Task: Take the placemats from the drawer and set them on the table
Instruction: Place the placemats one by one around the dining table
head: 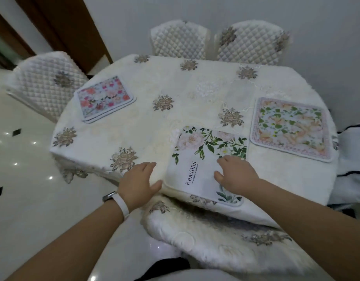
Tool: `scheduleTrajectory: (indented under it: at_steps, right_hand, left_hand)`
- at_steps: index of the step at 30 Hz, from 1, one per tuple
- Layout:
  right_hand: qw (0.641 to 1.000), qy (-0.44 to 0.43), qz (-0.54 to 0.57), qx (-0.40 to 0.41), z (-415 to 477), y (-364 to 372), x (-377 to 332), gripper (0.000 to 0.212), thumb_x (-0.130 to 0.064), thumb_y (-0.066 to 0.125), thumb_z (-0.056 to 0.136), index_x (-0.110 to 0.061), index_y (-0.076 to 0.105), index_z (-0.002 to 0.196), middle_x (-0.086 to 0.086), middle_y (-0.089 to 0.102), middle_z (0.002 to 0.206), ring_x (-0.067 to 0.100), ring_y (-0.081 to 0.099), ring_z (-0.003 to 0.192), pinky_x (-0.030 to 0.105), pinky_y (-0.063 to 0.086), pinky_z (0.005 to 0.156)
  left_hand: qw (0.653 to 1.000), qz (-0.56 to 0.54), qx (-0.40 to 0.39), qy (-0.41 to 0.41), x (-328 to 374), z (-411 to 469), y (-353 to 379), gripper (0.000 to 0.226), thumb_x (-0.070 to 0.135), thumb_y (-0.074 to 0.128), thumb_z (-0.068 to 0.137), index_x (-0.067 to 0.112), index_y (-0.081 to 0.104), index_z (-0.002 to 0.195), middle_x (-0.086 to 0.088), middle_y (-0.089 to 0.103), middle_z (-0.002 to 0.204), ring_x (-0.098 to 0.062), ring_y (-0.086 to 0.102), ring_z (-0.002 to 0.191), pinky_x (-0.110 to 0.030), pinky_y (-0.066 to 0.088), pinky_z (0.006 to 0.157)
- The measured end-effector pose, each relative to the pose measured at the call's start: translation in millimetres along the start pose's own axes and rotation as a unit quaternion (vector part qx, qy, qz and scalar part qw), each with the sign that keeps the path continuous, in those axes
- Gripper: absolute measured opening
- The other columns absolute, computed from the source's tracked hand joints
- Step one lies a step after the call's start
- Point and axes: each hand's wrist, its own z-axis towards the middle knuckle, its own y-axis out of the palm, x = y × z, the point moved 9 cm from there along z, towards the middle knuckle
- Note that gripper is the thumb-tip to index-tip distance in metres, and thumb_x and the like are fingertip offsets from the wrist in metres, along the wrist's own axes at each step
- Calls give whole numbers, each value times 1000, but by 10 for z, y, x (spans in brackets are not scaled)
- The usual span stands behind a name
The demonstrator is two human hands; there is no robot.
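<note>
- Placemats, head view: three spots on the tabletop (146, 122), which is covered in a cream cloth with embroidered roses.
- Nearest placemat (205, 159), white with green leaves and pale blooms, printed "Beautiful", lies at the near edge just in front of me, its near corner reaching the cloth's fold.
- My right hand (236, 175) rests flat on that mat's right half, fingers (225, 161) spread and open, gripping nothing.
- My left hand (138, 181) sits on the cloth just left of the mat, fingers loose and open, thumb close to the mat's left edge; I cannot tell if it touches. White band (121, 207) on that wrist.
- Peach-and-green placemat (290, 126) lies flat at the right edge, near the first one but apart from it.
- Pink floral stack (104, 98) sits at the far left, several mats slightly offset, well apart from the others.
- Quilted chairs (179, 39) stand round the far side.
</note>
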Motion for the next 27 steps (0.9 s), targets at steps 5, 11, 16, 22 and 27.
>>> scheduleTrajectory:
  at_steps: [5, 11, 16, 22, 27]
  right_hand:
    - [995, -101, 9, 19, 151, -216, -801, 49, -48, 36, 98, -18, 50, 133, 3, 55, 129, 24, 51, 116, 39, 47, 90]
    - [980, -197, 11, 29, 163, -316, -1720, 49, -47, 38, 97, -18, 49, 135, 3, 54, 132, 25, 49, 119, 39, 44, 94]
    - [973, -228, -5, 34, 265, -336, -2324, 46, -46, 38, 96, -17, 54, 127, 3, 58, 126, 27, 53, 111, 41, 47, 89]
    - [964, -262, -17, 39, 391, -329, -3266, 42, -46, 41, 96, -20, 56, 125, 1, 58, 123, 25, 54, 109, 36, 45, 84]
    - [957, -287, -27, 24, 374, -220, -4339, 47, -49, 42, 94, -20, 57, 128, 4, 60, 122, 27, 57, 108, 39, 49, 88]
  left_hand:
    - [997, -5, 54, -56, -289, -499, -321, 70, 57, 43, 82, 11, 56, 134, -7, 59, 134, -26, 55, 121, -41, 47, 97]
    - [990, 0, 89, -109, -818, -1057, -463, 59, 52, 43, 80, 13, 67, 117, -4, 68, 115, -26, 64, 103, -41, 52, 83]
    - [977, -25, 97, -190, -1460, -1485, -450, 69, 59, 35, 80, 16, 63, 126, -4, 62, 129, -26, 57, 118, -43, 47, 95]
    - [958, -53, 105, -260, -2349, -2065, -418, 75, 63, 30, 78, 19, 59, 131, -2, 58, 135, -22, 51, 125, -42, 44, 101]
    - [942, -74, 121, -303, -3228, -2696, -470, 76, 63, 29, 78, 19, 58, 133, -1, 56, 138, -21, 49, 127, -40, 42, 103]
